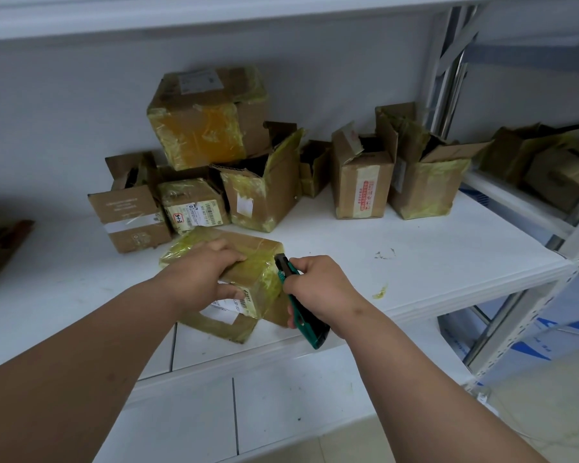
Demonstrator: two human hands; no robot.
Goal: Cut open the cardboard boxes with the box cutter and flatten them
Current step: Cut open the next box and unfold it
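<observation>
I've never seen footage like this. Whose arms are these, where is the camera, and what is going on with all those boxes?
There is no machine here: a person wears a camera on the head, so the single picture looks down along their own arms. The left hand grips a taped cardboard box at the front of a white shelf. The right hand holds a green box cutter, its tip at the box's upper right corner. Behind stand more boxes, several with flaps open, one closed box stacked on top.
</observation>
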